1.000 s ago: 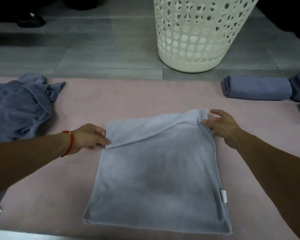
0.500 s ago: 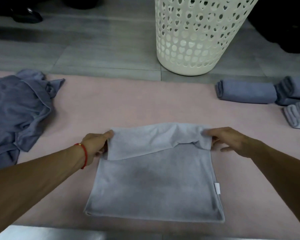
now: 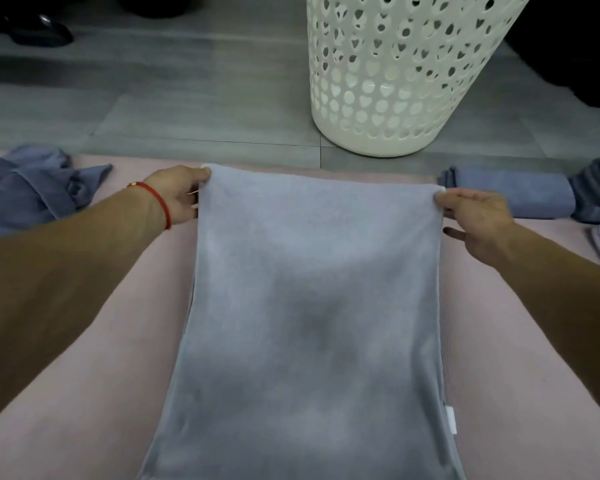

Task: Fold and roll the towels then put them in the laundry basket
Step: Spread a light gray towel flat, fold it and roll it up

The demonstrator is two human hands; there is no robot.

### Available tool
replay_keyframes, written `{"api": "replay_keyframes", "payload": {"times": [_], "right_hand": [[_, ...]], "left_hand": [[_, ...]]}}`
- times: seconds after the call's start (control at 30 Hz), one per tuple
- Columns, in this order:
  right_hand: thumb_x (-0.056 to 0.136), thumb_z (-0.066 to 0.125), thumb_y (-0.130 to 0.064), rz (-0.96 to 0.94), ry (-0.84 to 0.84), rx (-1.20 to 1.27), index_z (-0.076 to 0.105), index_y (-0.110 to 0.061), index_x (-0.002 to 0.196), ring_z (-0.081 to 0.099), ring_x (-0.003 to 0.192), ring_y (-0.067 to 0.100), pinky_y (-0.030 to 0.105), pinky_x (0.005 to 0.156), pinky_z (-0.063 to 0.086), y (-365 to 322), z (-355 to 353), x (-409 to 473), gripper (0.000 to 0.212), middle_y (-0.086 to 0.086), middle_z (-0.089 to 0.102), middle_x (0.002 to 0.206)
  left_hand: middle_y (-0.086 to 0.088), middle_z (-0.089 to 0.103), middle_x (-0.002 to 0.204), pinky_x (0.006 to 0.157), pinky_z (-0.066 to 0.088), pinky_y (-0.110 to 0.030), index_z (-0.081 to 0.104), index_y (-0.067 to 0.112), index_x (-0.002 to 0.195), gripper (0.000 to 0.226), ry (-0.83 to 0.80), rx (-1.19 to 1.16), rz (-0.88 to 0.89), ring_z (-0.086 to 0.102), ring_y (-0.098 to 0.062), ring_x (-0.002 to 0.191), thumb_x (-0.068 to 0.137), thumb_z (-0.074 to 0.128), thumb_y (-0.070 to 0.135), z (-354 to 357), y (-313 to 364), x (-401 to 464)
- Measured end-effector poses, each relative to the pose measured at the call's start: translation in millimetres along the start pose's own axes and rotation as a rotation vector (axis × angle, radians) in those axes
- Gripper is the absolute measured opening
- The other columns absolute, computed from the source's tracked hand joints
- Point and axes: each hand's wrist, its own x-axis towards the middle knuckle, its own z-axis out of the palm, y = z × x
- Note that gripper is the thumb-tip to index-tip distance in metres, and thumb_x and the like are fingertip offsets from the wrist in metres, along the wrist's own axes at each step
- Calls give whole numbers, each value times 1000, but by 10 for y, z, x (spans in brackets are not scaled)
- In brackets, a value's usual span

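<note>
Grey towel (image 3: 312, 306), blank white tag (image 3: 450, 420), hands pinching corners

Lit softly and evenly from above, rather dim. Showed a blurry dark shadow across the middle of the towel (image 3: 312, 306). Bent straight floor (image 3: 187, 109) lines toward the edges. Looked soft throughout, slightly smeared, with murky black corners and no glare.

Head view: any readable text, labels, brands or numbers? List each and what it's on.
None readable.
White tag on the right edge of the grey towel: no print can be made out.
Laundry basket: heart-shaped holes only, no lettering.
Rolled towel: no tag visible.
</note>
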Motion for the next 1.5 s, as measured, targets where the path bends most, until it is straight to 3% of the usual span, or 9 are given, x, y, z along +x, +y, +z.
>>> {"api": "replay_keyframes", "payload": {"times": [0.2, 0.37, 0.53, 0.63, 0.73, 0.83, 1.0, 1.13, 1.5], "right_hand": [[88, 71, -20, 122, -89, 147, 71, -10, 106, 71, 88, 20, 34, 74, 56, 314, 249, 230, 20, 1, 75, 93], [79, 79, -19, 28, -104, 36, 80, -10, 89, 69, 87, 25, 40, 81, 56, 494, 362, 372, 13, 8, 77, 94], [97, 64, -41, -37, -47, -65, 76, -13, 86, 64, 80, 20, 34, 78, 53, 554, 398, 501, 33, 7, 73, 87], [88, 63, -63, -74, -44, -234, 75, -9, 82, 59, 79, 21, 37, 78, 51, 597, 431, 611, 56, 8, 71, 82], [82, 54, -78, -33, -42, -300, 76, -13, 88, 65, 94, 30, 43, 93, 53, 542, 495, 658, 69, 8, 73, 97], [92, 59, -61, -85, -38, -327, 75, -10, 87, 63, 88, 30, 44, 89, 52, 430, 553, 663, 54, 13, 71, 94], [89, 77, -22, -59, -6, 0, 73, -12, 88, 65, 82, 27, 42, 78, 56, 307, 512, 695, 10, 8, 72, 90], [90, 75, -22, 121, -63, 16, 72, -2, 99, 56, 68, 26, 34, 56, 46, 411, 477, 727, 23, 14, 67, 85], [84, 80, -8, -36, 37, -14, 74, -7, 100, 63, 66, 21, 26, 53, 54, 542, 528, 791, 18, 9, 71, 84]], "left_hand": [[-2, 65, 94, 49, 54, -26, 61, 17, 117, 19, 159, 64, 23, 62, -12, 74, 99, 61, 11, 84, -321, 316], [-10, 62, 75, 32, 42, -20, 69, 5, 99, 6, 279, 238, 130, 58, -19, 52, 93, 67, 7, 43, -487, 514], [-9, 67, 77, 40, 48, -20, 70, 8, 104, 20, 266, 391, 203, 60, -22, 57, 86, 77, 12, -43, -540, 658], [-14, 72, 83, 54, 52, -27, 75, 9, 92, 23, 243, 371, 180, 63, -27, 65, 84, 80, 31, -70, -535, 710], [-20, 72, 94, 71, 55, -39, 73, 9, 82, 23, 268, 297, 167, 63, -30, 77, 87, 77, 31, -76, -511, 738], [-20, 72, 99, 76, 60, -39, 72, 3, 90, 18, 233, 240, 167, 69, -31, 85, 89, 76, 21, -59, -482, 717], [-17, 73, 102, 66, 60, -27, 71, -2, 97, 16, 207, 87, 157, 72, -22, 86, 87, 76, 9, -133, -450, 720], [-18, 71, 101, 61, 61, -24, 69, -3, 94, 8, 197, 106, 120, 70, -23, 83, 89, 72, 3, -142, -507, 717], [-21, 71, 106, 64, 62, -29, 68, -2, 106, 18, 154, 260, 146, 71, -29, 89, 89, 72, 2, -102, -391, 778]]}}
